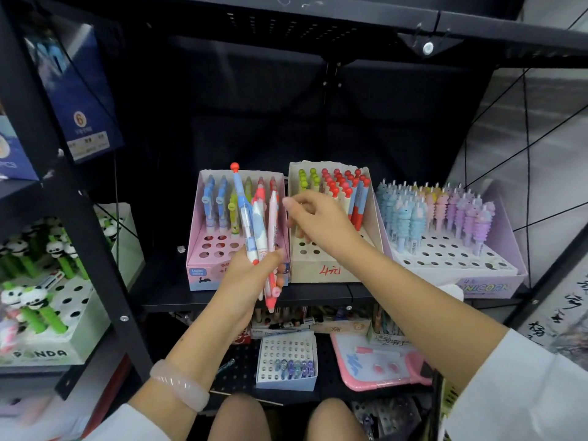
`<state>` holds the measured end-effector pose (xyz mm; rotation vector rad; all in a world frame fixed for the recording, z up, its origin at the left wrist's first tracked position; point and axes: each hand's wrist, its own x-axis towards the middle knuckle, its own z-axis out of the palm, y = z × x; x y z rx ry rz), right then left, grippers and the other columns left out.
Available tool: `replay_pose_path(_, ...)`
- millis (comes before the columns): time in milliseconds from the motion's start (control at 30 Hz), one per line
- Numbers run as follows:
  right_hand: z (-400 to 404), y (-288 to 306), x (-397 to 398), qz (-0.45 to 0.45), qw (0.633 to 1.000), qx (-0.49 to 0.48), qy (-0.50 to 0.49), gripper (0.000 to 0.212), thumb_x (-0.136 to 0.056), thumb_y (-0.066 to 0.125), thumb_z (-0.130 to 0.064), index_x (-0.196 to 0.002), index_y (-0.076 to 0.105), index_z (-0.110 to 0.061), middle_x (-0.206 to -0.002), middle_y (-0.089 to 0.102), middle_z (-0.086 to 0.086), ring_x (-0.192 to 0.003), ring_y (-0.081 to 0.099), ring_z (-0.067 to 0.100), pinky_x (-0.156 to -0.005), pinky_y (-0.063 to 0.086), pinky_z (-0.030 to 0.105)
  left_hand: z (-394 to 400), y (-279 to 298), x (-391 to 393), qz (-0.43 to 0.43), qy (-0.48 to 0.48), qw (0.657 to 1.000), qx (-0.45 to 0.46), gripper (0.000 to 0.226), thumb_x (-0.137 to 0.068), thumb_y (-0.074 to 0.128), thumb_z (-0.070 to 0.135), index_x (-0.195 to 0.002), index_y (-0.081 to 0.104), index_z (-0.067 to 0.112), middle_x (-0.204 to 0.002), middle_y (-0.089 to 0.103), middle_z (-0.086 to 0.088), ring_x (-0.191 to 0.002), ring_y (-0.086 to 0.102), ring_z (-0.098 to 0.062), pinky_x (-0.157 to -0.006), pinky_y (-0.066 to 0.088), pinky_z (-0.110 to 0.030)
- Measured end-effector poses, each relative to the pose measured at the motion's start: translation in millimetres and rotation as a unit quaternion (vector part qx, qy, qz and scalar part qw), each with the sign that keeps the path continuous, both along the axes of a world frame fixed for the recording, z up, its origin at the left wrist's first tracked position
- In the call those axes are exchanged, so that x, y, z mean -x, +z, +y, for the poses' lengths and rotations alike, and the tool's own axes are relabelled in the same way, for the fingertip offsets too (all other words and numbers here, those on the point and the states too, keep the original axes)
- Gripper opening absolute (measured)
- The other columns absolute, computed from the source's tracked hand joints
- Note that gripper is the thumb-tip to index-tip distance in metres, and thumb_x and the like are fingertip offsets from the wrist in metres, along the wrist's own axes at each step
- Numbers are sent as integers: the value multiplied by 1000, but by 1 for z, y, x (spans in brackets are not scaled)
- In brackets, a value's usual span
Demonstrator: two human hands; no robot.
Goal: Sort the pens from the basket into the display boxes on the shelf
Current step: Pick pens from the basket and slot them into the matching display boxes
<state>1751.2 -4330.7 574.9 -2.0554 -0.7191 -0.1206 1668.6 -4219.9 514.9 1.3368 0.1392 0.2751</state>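
My left hand point(251, 275) grips a bunch of pens point(259, 232), blue, white and pink, in front of the pink display box point(203, 249). One blue pen with a red ball top sticks up highest. My right hand point(313, 218) hovers with loosely curled fingers over the beige display box point(321, 267), which holds green-topped and red-topped pens at its back. Nothing shows between its fingers. To the right stands the purple unicorn box point(496, 281), full of pastel pens. No basket is in view.
A black shelf frame post point(73, 198) runs down the left, with a panda pen box point(63, 329) beyond it. On the lower shelf lie a small white pen box point(286, 361) and a pink writing board point(381, 367). My knees show at the bottom.
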Motion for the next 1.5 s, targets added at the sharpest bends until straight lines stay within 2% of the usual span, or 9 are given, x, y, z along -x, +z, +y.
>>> replay_pose_path(267, -16, 3, 7, 51, 996, -73, 10, 16, -94, 52, -24, -78, 54, -21, -68, 52, -3, -56, 46, 5, -54, 41, 18, -13, 5, -4, -3, -16, 1000, -4, 11, -91, 57, 19, -91, 57, 8, -55, 57, 0, -45, 51, -13, -39, 41, -21)
replay_pose_path(533, -48, -11, 1, 118, 969, -207, -58, 3, -94, 51, -18, -96, 49, -18, -69, 60, -1, -47, 50, -3, -49, 42, 15, -26, 10, -11, 6, -23, 1000, -6, 13, -93, 52, 10, -97, 56, -3, -66, 67, -4, -41, 47, -12, -35, 36, -19)
replay_pose_path(633, -68, -13, 1, -96, 986, -99, -98, 36, -88, 60, -12, -120, 47, -20, -96, 56, -2, -66, 53, -1, -60, 45, 13, -32, 6, -13, 26, -17, 999, -26, 10, -94, 51, 10, -93, 55, 1, -68, 64, -9, -42, 44, -14, -36, 34, -20)
replay_pose_path(733, -88, -17, 3, -396, 908, 135, -24, 34, -78, 68, -4, -111, 64, -12, -114, 58, 8, -87, 57, 19, -61, 48, 26, -44, 7, -18, 30, -27, 999, -34, 13, -93, 50, 10, -96, 55, -2, -64, 57, -13, -40, 43, -16, -37, 32, -20)
replay_pose_path(800, -99, -19, 4, -468, 859, 208, 23, 31, -72, 73, -1, -101, 69, -11, -107, 65, 9, -83, 60, 25, -57, 46, 24, -55, 11, -21, 19, -47, 998, -26, 11, -93, 51, 10, -91, 55, 0, -59, 56, -10, -42, 44, -17, -37, 32, -20)
replay_pose_path(933, -125, -19, 2, -483, 848, 212, 46, 28, -68, 79, -1, -94, 71, -9, -93, 70, 4, -76, 64, 24, -56, 53, 28, -81, 15, -27, 10, -72, 997, 6, 12, -93, 52, 11, -91, 59, 1, -64, 65, -11, -43, 50, -14, -36, 37, -20)
replay_pose_path(1133, -183, -24, -7, -420, 885, 196, -47, 21, -78, 69, -2, -98, 65, -4, -87, 69, 6, -72, 64, 25, -50, 49, 29, -115, 16, -39, 20, -100, 995, -10, 8, -95, 48, 13, -94, 51, 6, -69, 68, -8, -40, 51, -15, -36, 38, -20)
replay_pose_path(1267, -214, -20, -26, -223, 954, 35, -197, 17, -88, 60, -11, -103, 53, -9, -80, 61, -2, -66, 57, 16, -55, 36, 13, -134, 15, -48, 25, -110, 992, -57, 12, -95, 48, 14, -92, 51, 3, -57, 64, -2, -35, 44, -13, -33, 35, -20)
replay_pose_path(1500, -226, -9, -74, -51, 968, -67, -235, 20, -97, 47, -25, -100, 51, -6, -66, 65, 4, -60, 60, 2, -61, 42, 19, -149, 14, -60, 32, -109, 991, -65, 16, -94, 50, 12, -78, 52, 8, -62, 62, -7, -36, 41, -16, -33, 33, -19)
